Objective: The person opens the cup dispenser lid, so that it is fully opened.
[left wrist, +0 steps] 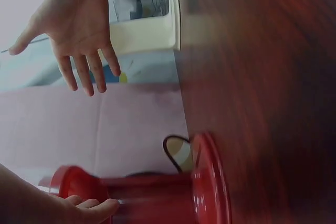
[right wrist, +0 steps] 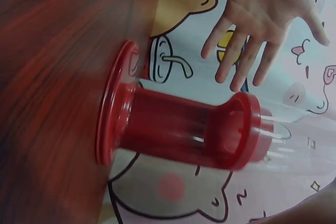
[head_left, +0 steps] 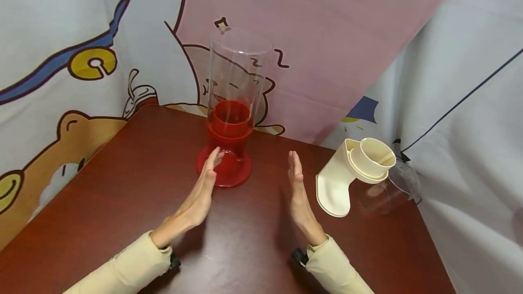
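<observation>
Both hands are held upright above the table, palms facing each other with a gap between them. The left hand [head_left: 198, 201] has straight fingers and holds nothing; its fingertips overlap the red base in the head view. The right hand [head_left: 299, 198], also with straight fingers, holds nothing. Behind the left hand stands a red round-footed stand [head_left: 229, 171] carrying a clear cylinder [head_left: 234, 71]. To the right of the right hand is a cream-coloured curved stand with a round collar [head_left: 337, 185]. A clear container [head_left: 402, 185] sits partly hidden behind it.
The dark red-brown table [head_left: 135, 185] ends at a cartoon-printed cloth [head_left: 327, 35] behind and at the sides. A dark cord [head_left: 466, 96] runs across the white cloth on the right. The clear container lies near the table's right edge.
</observation>
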### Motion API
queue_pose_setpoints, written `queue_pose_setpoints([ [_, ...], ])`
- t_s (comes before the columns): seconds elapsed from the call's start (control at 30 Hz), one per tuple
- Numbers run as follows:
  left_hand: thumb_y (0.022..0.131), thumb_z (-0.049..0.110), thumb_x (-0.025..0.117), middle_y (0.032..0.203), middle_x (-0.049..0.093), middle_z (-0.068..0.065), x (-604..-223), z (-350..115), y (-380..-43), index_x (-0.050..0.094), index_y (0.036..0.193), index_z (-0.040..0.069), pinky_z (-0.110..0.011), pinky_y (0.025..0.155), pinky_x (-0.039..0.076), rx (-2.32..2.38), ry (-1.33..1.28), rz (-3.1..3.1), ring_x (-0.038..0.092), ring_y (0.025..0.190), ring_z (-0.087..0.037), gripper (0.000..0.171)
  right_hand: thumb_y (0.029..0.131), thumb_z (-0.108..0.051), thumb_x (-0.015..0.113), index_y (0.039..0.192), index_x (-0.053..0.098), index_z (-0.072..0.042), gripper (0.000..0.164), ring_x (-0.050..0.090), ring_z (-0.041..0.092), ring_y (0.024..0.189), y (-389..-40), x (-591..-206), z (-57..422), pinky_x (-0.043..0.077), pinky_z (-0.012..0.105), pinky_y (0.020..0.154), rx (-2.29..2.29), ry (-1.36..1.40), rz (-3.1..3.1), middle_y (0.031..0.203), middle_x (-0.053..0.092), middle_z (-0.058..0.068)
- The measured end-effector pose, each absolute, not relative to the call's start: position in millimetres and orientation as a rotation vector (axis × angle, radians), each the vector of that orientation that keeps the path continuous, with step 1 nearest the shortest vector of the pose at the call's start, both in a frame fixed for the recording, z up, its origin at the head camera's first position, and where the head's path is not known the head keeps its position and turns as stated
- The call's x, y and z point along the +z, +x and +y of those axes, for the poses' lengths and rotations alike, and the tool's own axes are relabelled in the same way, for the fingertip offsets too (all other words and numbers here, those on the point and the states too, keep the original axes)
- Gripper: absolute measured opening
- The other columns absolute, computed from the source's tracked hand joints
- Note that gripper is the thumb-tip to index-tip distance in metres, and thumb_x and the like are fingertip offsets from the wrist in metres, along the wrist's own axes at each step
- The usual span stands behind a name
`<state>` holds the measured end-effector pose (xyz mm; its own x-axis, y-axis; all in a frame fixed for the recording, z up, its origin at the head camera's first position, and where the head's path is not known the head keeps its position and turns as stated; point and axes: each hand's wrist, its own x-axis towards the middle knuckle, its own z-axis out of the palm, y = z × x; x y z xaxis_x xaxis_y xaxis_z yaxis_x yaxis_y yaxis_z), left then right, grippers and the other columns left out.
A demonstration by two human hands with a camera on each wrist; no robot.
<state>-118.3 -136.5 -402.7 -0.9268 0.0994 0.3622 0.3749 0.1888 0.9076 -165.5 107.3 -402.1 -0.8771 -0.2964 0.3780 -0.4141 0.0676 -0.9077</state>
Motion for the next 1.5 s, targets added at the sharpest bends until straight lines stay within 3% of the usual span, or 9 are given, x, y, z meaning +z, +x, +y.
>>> queue_pose_setpoints([
  [0.23,0.1,0.068,0.01,0.162,0.019,-0.017,-394,-163,-130,0.004,0.161,0.012,-0.063,0.118,0.018,-1.754,-0.386,-2.279,0.017,0.15,-0.036,0.082,0.093,-0.08,0.015,0.161,0.0,-0.011,0.099,0.003,0.029,0.156,-179,-398,74,0.005,0.058,0.123,1.906,0.724,-2.316,0.168,0.005,0.01],
  [0.47,0.098,0.07,0.007,0.167,0.006,-0.01,-388,-177,-169,0.0,0.161,0.015,-0.057,0.123,0.012,-1.752,-0.327,-2.237,0.01,0.154,-0.032,0.084,0.088,-0.086,0.018,0.162,0.0,-0.02,0.101,0.0,0.02,0.156,-192,-387,37,0.003,0.058,0.124,1.86,0.722,-2.405,0.169,0.001,-0.002],
  [0.63,0.1,0.066,0.006,0.169,0.0,-0.005,-395,-172,-184,-0.002,0.161,0.015,-0.057,0.124,0.006,-1.719,-0.348,-2.264,0.003,0.155,-0.027,0.08,0.091,-0.081,0.021,0.161,-0.005,-0.022,0.095,-0.003,0.02,0.156,-190,-391,15,0.003,0.063,0.122,1.869,0.723,-2.436,0.169,-0.005,-0.003],
  [0.87,0.1,0.067,0.008,0.169,-0.009,-0.002,-398,-153,-177,-0.007,0.161,0.014,-0.059,0.123,0.001,-1.705,-0.331,-2.223,-0.005,0.156,-0.024,0.082,0.098,-0.07,0.023,0.16,-0.011,-0.025,0.084,-0.009,0.019,0.155,-191,-401,-2,-0.002,0.065,0.12,1.869,0.678,-2.362,0.167,-0.012,-0.01],
  [1.17,0.105,0.056,0.014,0.167,-0.021,0.001,-389,-112,-151,-0.012,0.159,0.015,-0.061,0.122,-0.001,-1.72,-0.277,-2.229,-0.012,0.155,-0.023,0.073,0.087,-0.085,0.023,0.161,-0.008,-0.02,0.103,0.0,0.024,0.156,-219,-402,-1,0.002,0.063,0.122,1.887,0.586,-2.241,0.169,-0.005,0.003],
  [1.33,0.107,0.047,0.023,0.168,-0.007,0.002,-394,-114,-155,0.0,0.162,0.016,-0.061,0.121,0.005,-1.769,-0.265,-2.081,-0.001,0.155,-0.021,0.067,0.089,-0.083,0.026,0.161,-0.004,-0.023,0.099,0.001,0.022,0.156,-218,-401,3,0.002,0.062,0.122,1.888,0.566,-2.215,0.169,-0.002,0.001],
  [1.5,0.106,0.043,0.022,0.166,0.011,0.001,-393,-143,-185,0.012,0.161,0.018,-0.053,0.124,0.007,-1.793,-0.216,-1.894,0.009,0.153,-0.017,0.061,0.093,-0.076,0.031,0.161,-0.002,-0.024,0.092,0.001,0.019,0.156,-199,-406,-2,0.002,0.061,0.122,1.844,0.599,-2.136,0.168,0.001,-0.004],
])
